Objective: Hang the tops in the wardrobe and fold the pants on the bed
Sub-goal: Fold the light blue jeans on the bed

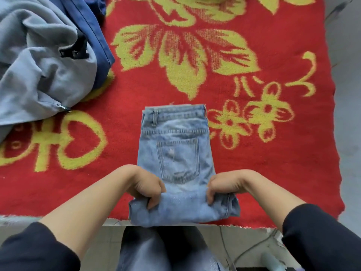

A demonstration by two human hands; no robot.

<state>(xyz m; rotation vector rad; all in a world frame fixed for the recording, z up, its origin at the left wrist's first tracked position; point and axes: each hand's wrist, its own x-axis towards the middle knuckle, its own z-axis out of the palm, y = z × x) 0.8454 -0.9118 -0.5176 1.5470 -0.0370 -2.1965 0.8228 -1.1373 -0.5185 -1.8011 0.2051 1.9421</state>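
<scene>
Light-blue denim pants [175, 151] lie folded lengthwise on the bed [273, 163], whose cover is red with yellow floral motifs. The waistband points away from the person and a back pocket faces upward. The near end of the pants is doubled into a thick fold that reaches the near edge of the bed. The left hand [145, 184] and the right hand [222, 184] each grip this fold, one at either side, with fingers curled into the cloth. Both forearms are bare below dark sleeves [320, 237]. A crumpled grey garment [39, 71] with a black zip lies at the far left of the bed. It partly overlaps a dark-blue garment [88, 20] and is well apart from the pants.
</scene>
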